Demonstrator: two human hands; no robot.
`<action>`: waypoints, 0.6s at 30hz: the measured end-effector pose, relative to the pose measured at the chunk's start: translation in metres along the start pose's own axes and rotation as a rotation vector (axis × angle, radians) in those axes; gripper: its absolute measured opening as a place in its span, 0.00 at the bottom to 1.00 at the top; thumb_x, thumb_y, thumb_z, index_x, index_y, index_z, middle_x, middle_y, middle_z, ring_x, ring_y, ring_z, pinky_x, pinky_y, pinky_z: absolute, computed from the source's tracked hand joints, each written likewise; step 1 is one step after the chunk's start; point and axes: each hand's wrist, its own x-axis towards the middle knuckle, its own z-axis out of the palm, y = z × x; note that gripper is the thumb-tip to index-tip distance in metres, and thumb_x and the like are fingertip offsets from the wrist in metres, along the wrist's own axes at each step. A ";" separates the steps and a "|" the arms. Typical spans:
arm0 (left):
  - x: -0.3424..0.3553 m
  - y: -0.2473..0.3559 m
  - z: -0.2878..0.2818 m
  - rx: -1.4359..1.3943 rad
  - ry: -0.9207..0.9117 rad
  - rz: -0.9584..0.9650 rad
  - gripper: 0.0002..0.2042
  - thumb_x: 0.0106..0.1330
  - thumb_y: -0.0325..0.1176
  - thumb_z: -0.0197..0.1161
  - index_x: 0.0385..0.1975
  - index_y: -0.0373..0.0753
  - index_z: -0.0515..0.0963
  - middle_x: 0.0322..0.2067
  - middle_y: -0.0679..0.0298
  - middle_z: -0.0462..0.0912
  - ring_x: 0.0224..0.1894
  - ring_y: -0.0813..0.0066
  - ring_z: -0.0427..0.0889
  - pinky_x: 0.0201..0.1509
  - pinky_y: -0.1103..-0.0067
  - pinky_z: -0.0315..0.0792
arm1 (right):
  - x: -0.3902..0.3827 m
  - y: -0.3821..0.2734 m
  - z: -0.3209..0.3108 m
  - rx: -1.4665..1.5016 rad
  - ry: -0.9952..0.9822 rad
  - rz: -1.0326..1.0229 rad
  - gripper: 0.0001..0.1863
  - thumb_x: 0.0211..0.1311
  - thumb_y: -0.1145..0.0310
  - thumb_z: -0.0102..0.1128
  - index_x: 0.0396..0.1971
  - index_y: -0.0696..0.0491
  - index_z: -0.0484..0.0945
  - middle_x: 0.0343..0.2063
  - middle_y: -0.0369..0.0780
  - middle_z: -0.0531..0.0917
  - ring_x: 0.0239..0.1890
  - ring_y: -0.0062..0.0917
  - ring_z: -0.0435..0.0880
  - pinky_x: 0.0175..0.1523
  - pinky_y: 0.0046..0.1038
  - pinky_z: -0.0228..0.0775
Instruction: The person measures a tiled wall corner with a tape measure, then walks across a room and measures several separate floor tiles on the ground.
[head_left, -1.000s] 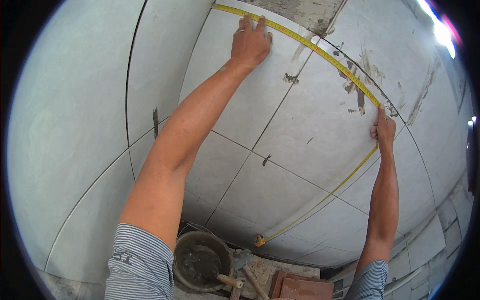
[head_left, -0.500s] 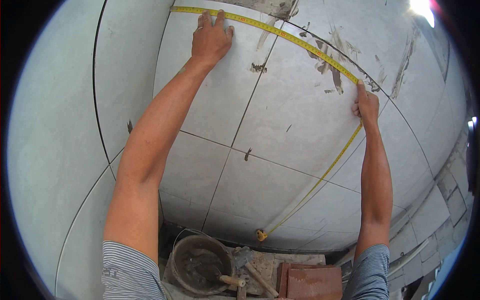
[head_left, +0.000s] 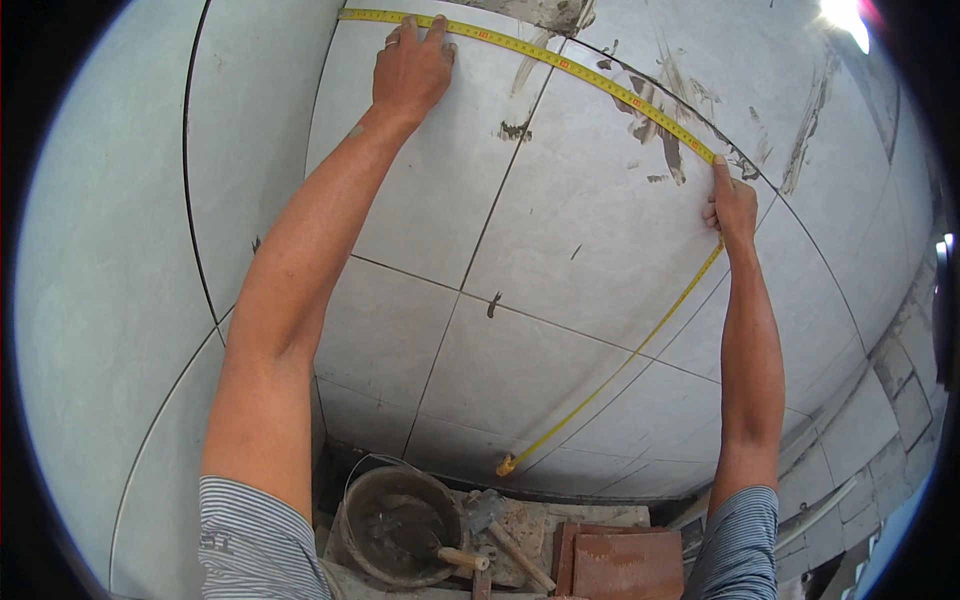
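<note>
Mostly, the weak point was tension. Yellow tape measure point(head_left: 565, 64) ran across the top of the pale tiled wall point(head_left: 560, 230) from the left corner, bent at the right hand point(head_left: 735, 205), then dropped slantwise to its orange-yellow case point(head_left: 507, 464), which looked to be hanging free.

Left hand point(head_left: 412, 70): fingers spread, tips laid on the blade near its corner end. Right hand: curled about the blade at the bend, one digit along it; how hard it pinched, could not tell.

Risks, as judged: if the left fingertips eased, the end could creep out of the corner and spoil the reading. If the right slipped, the weight of the case could drag the blade down, or a spring, if unlocked, could snap it back. Grey smears point(head_left: 672, 160) lay beside and under the blade; a raised lump there could bow it. Case hung near the bucket point(head_left: 400, 525) of grey mix and the hammer-like tool point(head_left: 520, 558); a swing could knock it against either.

Against half a second earlier: case sat a little further left relative to the bucket, so the hanging run slanted more. Left hand had edged slightly left; right hand held its place at the bend. Blade's upper run looked the same. Against a full second earlier, the whole view had shifted.
</note>
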 end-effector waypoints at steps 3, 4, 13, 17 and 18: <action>0.003 0.001 -0.008 0.007 -0.030 0.005 0.19 0.64 0.38 0.51 0.55 0.42 0.70 0.51 0.43 0.69 0.52 0.50 0.73 0.49 0.66 0.74 | 0.000 0.002 -0.003 0.002 0.000 -0.005 0.34 0.58 0.40 0.48 0.15 0.61 0.74 0.10 0.42 0.74 0.11 0.26 0.74 0.19 0.26 0.64; 0.004 0.000 -0.010 0.006 -0.030 0.005 0.19 0.64 0.38 0.51 0.55 0.42 0.70 0.51 0.43 0.69 0.52 0.50 0.73 0.49 0.66 0.74 | 0.000 0.003 -0.004 0.009 -0.005 -0.002 0.34 0.58 0.40 0.48 0.15 0.61 0.74 0.10 0.42 0.74 0.10 0.26 0.74 0.19 0.26 0.64; 0.024 -0.011 -0.018 0.226 -0.028 0.200 0.12 0.60 0.25 0.51 0.42 0.30 0.75 0.34 0.49 0.80 0.36 0.56 0.83 0.37 0.71 0.79 | 0.002 0.001 -0.005 0.012 -0.015 -0.004 0.34 0.58 0.40 0.47 0.14 0.60 0.74 0.10 0.42 0.74 0.10 0.26 0.73 0.19 0.26 0.65; 0.033 -0.013 -0.020 0.206 -0.101 0.223 0.07 0.59 0.25 0.51 0.32 0.31 0.76 0.32 0.50 0.80 0.35 0.58 0.83 0.37 0.71 0.79 | 0.003 -0.002 0.000 0.017 -0.017 0.001 0.34 0.58 0.40 0.47 0.15 0.61 0.74 0.10 0.42 0.75 0.10 0.26 0.74 0.19 0.27 0.65; 0.033 -0.011 -0.019 0.186 -0.118 0.212 0.06 0.59 0.25 0.51 0.30 0.32 0.76 0.32 0.50 0.80 0.35 0.58 0.83 0.37 0.71 0.79 | 0.003 0.000 0.001 0.016 -0.025 0.003 0.34 0.58 0.41 0.47 0.15 0.61 0.75 0.10 0.42 0.74 0.10 0.26 0.74 0.19 0.27 0.65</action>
